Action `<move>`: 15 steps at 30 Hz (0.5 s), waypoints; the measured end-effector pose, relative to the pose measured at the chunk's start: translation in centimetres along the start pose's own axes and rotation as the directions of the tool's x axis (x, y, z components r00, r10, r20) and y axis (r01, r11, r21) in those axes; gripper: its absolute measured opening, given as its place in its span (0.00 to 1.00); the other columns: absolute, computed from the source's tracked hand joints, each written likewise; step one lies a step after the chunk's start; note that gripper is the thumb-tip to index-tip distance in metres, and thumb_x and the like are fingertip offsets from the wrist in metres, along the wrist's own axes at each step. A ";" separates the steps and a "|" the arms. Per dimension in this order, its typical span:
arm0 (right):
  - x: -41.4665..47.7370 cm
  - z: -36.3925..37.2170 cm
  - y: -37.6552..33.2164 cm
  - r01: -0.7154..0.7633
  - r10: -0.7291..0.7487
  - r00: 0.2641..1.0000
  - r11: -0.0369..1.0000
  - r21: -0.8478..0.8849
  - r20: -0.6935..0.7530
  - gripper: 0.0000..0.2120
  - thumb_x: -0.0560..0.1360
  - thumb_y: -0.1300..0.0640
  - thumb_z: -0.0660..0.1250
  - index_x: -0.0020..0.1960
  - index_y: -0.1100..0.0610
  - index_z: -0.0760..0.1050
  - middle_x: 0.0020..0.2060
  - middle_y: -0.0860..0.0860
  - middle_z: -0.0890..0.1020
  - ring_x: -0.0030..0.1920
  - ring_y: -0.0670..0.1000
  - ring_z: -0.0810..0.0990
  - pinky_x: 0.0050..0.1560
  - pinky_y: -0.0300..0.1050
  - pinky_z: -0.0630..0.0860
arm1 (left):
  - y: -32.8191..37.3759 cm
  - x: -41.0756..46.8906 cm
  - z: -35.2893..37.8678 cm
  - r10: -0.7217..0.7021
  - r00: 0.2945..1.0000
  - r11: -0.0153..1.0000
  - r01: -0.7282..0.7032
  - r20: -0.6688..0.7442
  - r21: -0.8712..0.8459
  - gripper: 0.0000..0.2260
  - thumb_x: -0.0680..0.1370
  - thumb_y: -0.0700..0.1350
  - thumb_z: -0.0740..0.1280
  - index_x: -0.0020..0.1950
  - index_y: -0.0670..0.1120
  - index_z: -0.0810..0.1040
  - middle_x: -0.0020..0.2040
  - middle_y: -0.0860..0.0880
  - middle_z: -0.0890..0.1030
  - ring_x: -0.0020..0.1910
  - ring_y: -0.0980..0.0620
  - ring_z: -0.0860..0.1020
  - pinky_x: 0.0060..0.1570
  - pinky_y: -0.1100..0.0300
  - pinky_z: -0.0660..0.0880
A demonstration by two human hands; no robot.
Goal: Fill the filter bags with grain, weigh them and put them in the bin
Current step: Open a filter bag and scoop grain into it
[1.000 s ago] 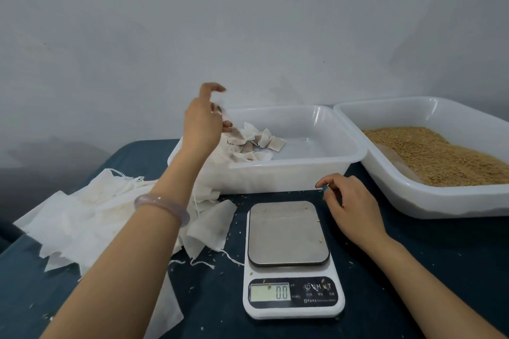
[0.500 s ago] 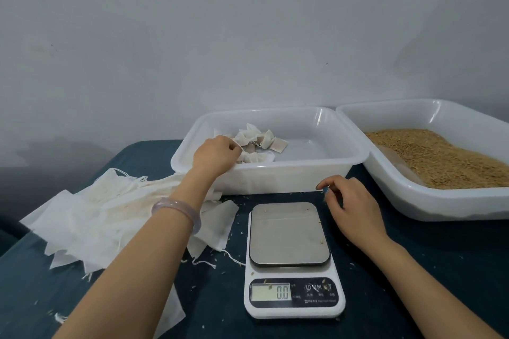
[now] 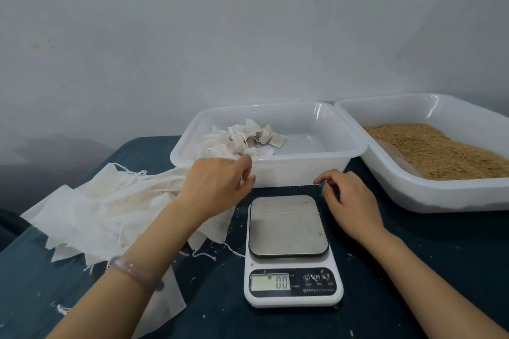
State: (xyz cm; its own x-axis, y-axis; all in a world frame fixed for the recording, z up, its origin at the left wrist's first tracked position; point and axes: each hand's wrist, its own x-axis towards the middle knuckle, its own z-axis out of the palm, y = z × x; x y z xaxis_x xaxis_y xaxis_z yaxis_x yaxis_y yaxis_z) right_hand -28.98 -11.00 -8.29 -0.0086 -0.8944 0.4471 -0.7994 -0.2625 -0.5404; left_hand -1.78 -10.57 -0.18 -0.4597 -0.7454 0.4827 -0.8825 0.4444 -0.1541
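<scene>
At the far left a heap of empty filter bags (image 3: 110,206) is lying on the dark counter (image 3: 413,270), strings trailing. My left hand (image 3: 217,184), a pale bracelet (image 3: 135,270) on its wrist, is hovering over the heap just in front of the bin (image 3: 275,173), fingers loosely bent and gripping nothing I can see. Filled bags (image 3: 245,137) are sitting in the bin's left half. In front of the bin the scale (image 3: 292,256) is showing 0.0 on its display (image 3: 281,282); the button labels are too small to read. A few loose grains are lying on its platform. My right hand (image 3: 349,201) is hovering beside the scale's far right corner, fingers curled, thumb and forefinger tips meeting; I cannot tell whether they are pinching anything. At the far right the grain (image 3: 429,148) is filling a white tray (image 3: 440,195).
</scene>
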 end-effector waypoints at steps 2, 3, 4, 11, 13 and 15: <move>0.0 0.0 0.0 0.000 0.000 1.000 1.000 -0.002 -0.005 0.08 0.79 0.53 0.61 0.51 0.38 0.73 0.38 0.41 0.71 0.39 0.39 0.72 0.33 0.36 0.62 | -0.9 -1.2 -0.6 0.065 0.951 0.995 -0.039 0.301 -0.089 0.13 0.73 0.62 0.66 0.51 0.57 0.74 0.47 0.59 0.78 0.48 0.55 0.76 0.41 0.58 0.71; 0.0 0.1 0.0 0.001 -0.001 1.000 1.000 -0.002 -0.002 0.09 0.79 0.53 0.61 0.51 0.39 0.73 0.38 0.41 0.72 0.39 0.39 0.72 0.33 0.36 0.62 | -1.4 -1.6 -0.9 0.068 0.889 0.996 -0.033 0.453 -0.085 0.18 0.70 0.64 0.69 0.56 0.59 0.73 0.53 0.59 0.74 0.53 0.56 0.72 0.49 0.59 0.72; 0.1 0.2 0.0 0.004 -0.004 1.000 1.000 -0.002 0.004 0.09 0.79 0.53 0.61 0.50 0.38 0.73 0.38 0.41 0.72 0.40 0.39 0.72 0.34 0.36 0.63 | -1.8 -2.0 -1.1 0.056 0.823 0.998 -0.035 0.565 -0.047 0.23 0.68 0.63 0.71 0.60 0.61 0.72 0.57 0.58 0.70 0.58 0.55 0.69 0.55 0.60 0.70; -0.2 0.2 0.1 0.013 -0.013 1.000 1.000 0.006 0.008 0.10 0.79 0.53 0.61 0.49 0.36 0.71 0.38 0.41 0.72 0.39 0.39 0.72 0.33 0.37 0.62 | -1.2 -2.1 -0.8 0.028 0.764 0.987 -0.122 0.645 0.102 0.18 0.73 0.47 0.72 0.61 0.55 0.71 0.61 0.51 0.68 0.59 0.50 0.67 0.51 0.60 0.66; -0.1 0.1 0.1 0.012 -0.012 1.000 1.000 0.007 0.008 0.10 0.79 0.53 0.61 0.49 0.36 0.71 0.38 0.42 0.72 0.38 0.40 0.72 0.33 0.38 0.63 | -1.0 -1.7 -0.8 -0.010 0.777 0.991 -0.076 0.629 0.110 0.13 0.75 0.46 0.70 0.58 0.53 0.73 0.59 0.51 0.70 0.57 0.50 0.72 0.49 0.59 0.69; 0.0 0.1 0.0 0.010 -0.011 1.000 1.000 0.009 0.011 0.10 0.79 0.53 0.61 0.49 0.36 0.72 0.38 0.42 0.72 0.38 0.40 0.72 0.33 0.38 0.63 | -0.8 -1.2 -0.8 -0.046 0.823 0.996 -0.007 0.566 0.091 0.08 0.78 0.46 0.65 0.57 0.51 0.74 0.57 0.52 0.72 0.55 0.50 0.75 0.48 0.57 0.72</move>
State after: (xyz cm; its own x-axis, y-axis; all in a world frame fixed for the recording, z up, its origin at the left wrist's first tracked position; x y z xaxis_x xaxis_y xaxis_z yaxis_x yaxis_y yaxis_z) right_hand -28.93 -11.06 -8.42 0.0064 -0.8955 0.4451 -0.7941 -0.2750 -0.5420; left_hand -0.41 -9.66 0.08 -0.3940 -0.9153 -0.0835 -0.8847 0.4023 -0.2356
